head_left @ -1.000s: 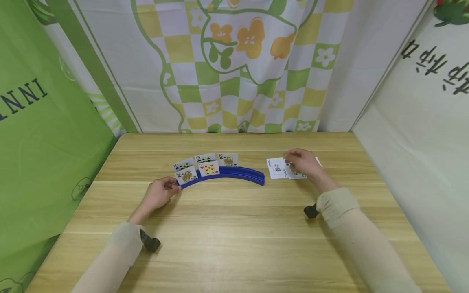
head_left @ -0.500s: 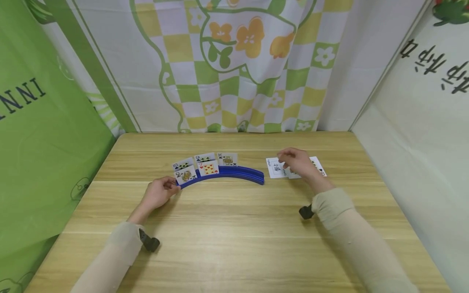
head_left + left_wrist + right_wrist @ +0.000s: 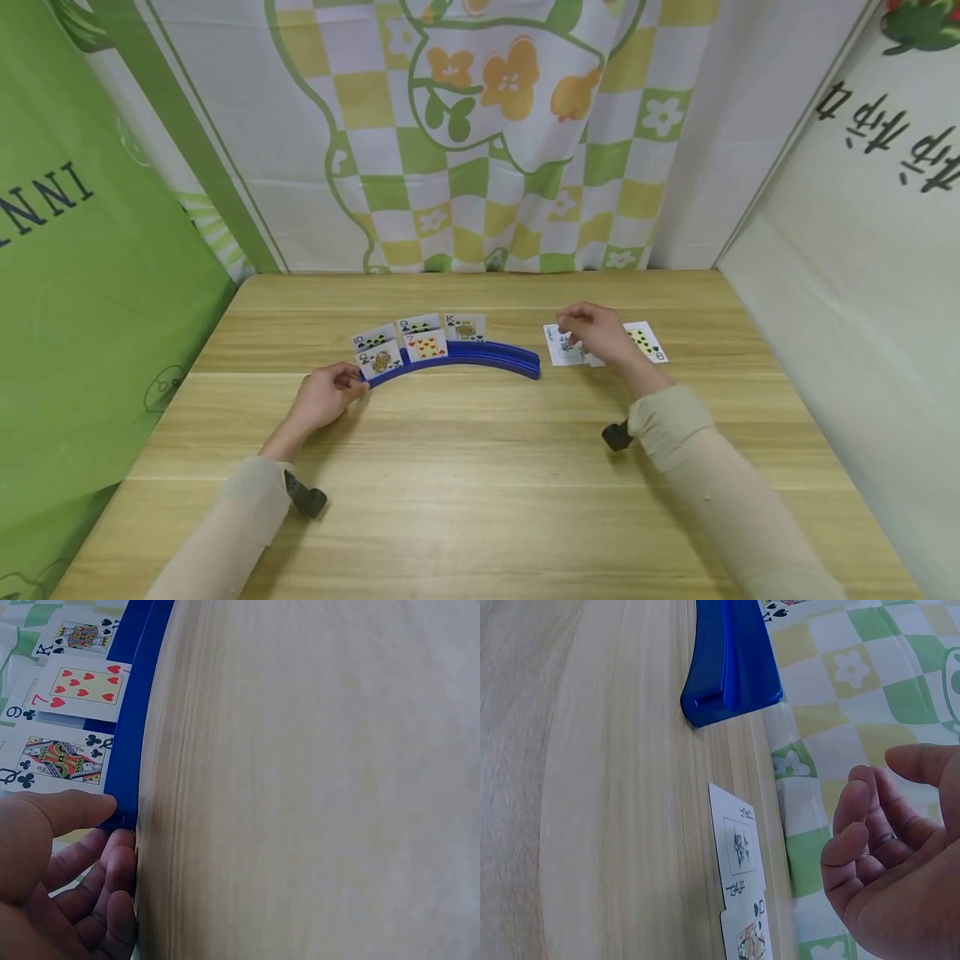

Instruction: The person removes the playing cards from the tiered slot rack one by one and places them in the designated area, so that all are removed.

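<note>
My left hand (image 3: 330, 396) grips the left end of a curved blue card holder (image 3: 495, 357), with the thumb on its front in the left wrist view. Standing in the holder's front row are a queen of clubs (image 3: 60, 760) and a seven of hearts (image 3: 86, 688). Behind them rise a ten (image 3: 371, 335), a nine of clubs (image 3: 416, 322) and a king of spades (image 3: 466, 327). My right hand (image 3: 606, 337) hovers over the loose cards, fingers loosely curled and nothing between them. Under it lie a joker (image 3: 739, 847) and a face card (image 3: 754, 941), partly covered in the head view.
At the right of the loose row lies a card with black pips (image 3: 645, 340). The wooden table (image 3: 450, 483) ends at a checkered curtain (image 3: 502, 200) behind. A green cloth (image 3: 90, 317) hangs at left, a white one (image 3: 847, 275) at right.
My right hand has moved left along the loose cards, from the face card toward the joker, uncovering the black-pip card. My left hand has stayed on the holder's end.
</note>
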